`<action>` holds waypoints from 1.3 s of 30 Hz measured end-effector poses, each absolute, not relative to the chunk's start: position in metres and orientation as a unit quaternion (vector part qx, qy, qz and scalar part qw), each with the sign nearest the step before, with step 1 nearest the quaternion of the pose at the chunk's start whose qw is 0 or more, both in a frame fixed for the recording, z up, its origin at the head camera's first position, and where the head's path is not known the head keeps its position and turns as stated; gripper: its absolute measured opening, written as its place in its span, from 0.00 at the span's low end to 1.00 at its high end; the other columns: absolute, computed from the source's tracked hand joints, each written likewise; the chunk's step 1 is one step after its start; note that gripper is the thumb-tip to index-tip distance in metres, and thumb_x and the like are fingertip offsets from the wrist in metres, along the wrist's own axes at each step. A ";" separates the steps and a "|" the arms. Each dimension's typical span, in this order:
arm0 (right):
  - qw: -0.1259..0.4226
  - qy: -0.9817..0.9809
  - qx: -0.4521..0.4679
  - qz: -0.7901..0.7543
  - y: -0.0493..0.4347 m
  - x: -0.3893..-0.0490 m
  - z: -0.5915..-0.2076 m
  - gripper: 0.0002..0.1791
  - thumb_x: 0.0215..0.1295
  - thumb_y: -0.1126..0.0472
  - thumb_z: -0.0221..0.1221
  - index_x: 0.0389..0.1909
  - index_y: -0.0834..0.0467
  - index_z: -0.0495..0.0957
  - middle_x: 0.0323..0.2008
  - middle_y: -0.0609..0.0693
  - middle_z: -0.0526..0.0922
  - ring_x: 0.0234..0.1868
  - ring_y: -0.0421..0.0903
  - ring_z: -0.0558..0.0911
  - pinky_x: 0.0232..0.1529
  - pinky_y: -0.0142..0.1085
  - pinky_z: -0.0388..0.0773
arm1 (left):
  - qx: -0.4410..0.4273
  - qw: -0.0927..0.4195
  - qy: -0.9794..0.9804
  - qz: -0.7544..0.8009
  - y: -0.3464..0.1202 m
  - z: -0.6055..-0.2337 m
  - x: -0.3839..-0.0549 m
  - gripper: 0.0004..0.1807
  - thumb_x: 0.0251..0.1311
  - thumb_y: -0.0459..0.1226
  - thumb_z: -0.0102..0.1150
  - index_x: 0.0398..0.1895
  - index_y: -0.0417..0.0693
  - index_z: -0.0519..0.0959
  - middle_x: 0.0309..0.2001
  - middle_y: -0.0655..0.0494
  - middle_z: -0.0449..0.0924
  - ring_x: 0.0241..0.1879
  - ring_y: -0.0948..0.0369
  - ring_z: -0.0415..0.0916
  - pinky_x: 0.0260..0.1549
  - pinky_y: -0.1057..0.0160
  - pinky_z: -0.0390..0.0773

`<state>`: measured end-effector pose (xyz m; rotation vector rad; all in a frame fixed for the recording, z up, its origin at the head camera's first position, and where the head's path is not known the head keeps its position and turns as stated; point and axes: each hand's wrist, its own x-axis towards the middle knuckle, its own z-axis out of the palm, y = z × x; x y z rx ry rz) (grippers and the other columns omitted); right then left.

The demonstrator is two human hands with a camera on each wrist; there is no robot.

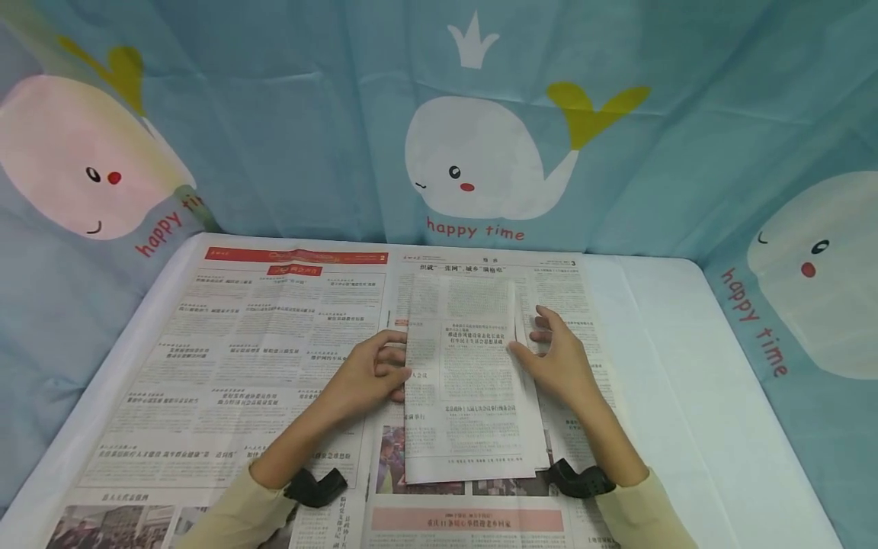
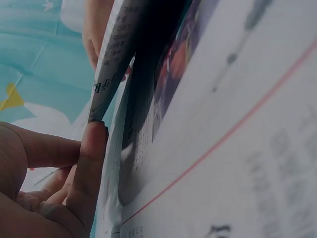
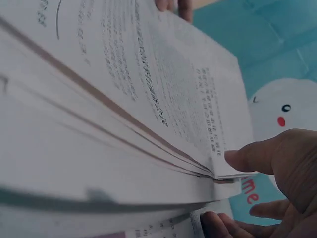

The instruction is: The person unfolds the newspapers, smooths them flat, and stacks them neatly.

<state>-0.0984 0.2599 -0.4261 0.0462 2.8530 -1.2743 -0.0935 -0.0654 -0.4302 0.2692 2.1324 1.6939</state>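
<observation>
From here I see the folded paper (image 1: 473, 381), several layers thick, over the spread newspaper (image 1: 267, 427). The right hand (image 1: 559, 362) pinches its right edge, thumb on top; the left hand (image 1: 370, 370) touches its left edge, whether gripping I can't tell.

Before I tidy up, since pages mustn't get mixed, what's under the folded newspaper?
A spread newspaper with photos partly showing; anything beneath the middle of the folded newspaper is covered.
</observation>
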 end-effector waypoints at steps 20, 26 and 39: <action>0.129 0.801 -0.022 -0.584 0.266 -0.097 -0.413 0.22 0.72 0.62 0.67 0.61 0.67 0.76 0.44 0.60 0.87 0.35 0.44 0.89 0.37 0.36 0.87 | 0.117 0.065 0.877 0.462 -0.052 -0.422 -0.081 0.33 0.68 0.36 0.70 0.75 0.49 0.71 0.61 0.47 0.80 0.54 0.56 0.80 0.46 0.62 0.82; 0.136 0.779 -0.060 -0.609 0.248 -0.085 -0.397 0.20 0.71 0.63 0.67 0.59 0.67 0.77 0.43 0.60 0.87 0.34 0.44 0.89 0.35 0.38 0.87 | 0.143 0.088 0.865 0.474 -0.041 -0.417 -0.071 0.26 0.71 0.42 0.68 0.69 0.52 0.76 0.57 0.53 0.85 0.50 0.62 0.83 0.43 0.66 0.82; 0.160 0.762 -0.130 -0.614 0.203 -0.061 -0.395 0.20 0.76 0.58 0.64 0.63 0.62 0.77 0.50 0.62 0.86 0.43 0.46 0.89 0.40 0.40 0.89 | 0.173 0.123 0.837 0.504 -0.030 -0.409 -0.057 0.25 0.74 0.50 0.64 0.68 0.52 0.77 0.57 0.53 0.85 0.52 0.60 0.85 0.44 0.65 0.83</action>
